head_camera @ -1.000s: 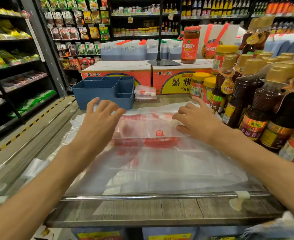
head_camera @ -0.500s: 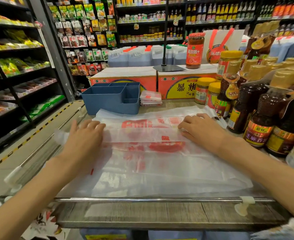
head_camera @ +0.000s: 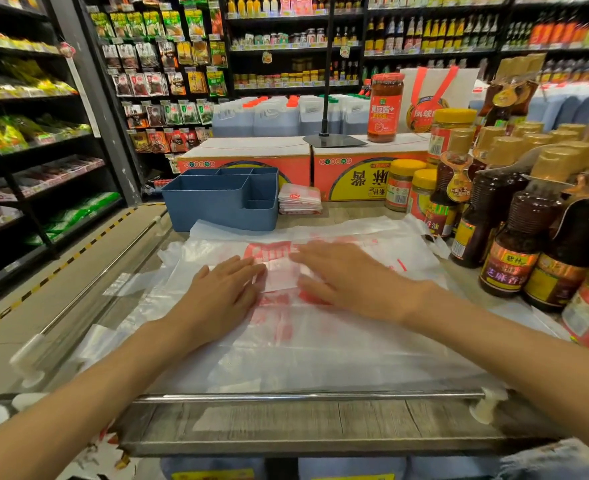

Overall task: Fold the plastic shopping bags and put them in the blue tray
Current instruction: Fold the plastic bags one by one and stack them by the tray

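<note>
- The left hand (head_camera: pixel 224 292) lies flat, fingers straight and together, pressing down on the plastic bag (head_camera: pixel 321 334); it grips nothing.
- The right hand (head_camera: pixel 348 282) also lies flat with straight fingers on the same bag, just beside the left; their fingertips nearly meet over the red print.
- The bag spreads across the table (head_camera: pixel 286 427), out to both sides of the hands and back toward the person, over a metal rail (head_camera: pixel 307 397).
- Beyond the fingertips stands the blue tray (head_camera: pixel 217 206), its visible compartments holding nothing.
- Just to the right of the tray sits a stack of folded bags (head_camera: pixel 300 199).
- To the right of the right hand stand sauce bottles (head_camera: pixel 508 237).
</note>
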